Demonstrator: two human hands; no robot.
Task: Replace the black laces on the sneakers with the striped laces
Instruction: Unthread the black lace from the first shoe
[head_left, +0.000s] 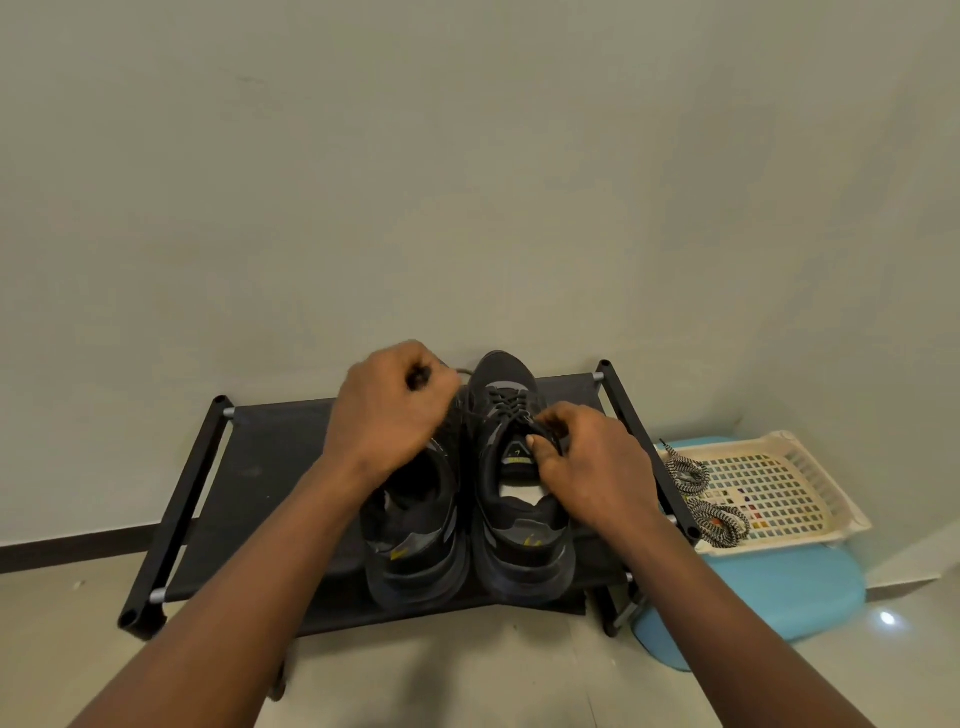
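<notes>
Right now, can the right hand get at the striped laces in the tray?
Probably yes, once it lets go: the right hand pinches a black lace on the right sneaker; the striped laces lie uncovered in the tray, past the rack's side bar.

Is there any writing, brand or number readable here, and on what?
No text reads clearly.
The tongue label on the right-hand sneaker: yellow print, too blurred to read.
The yellow marks on its heel and on the left-hand sneaker heel: too small to read.
</notes>
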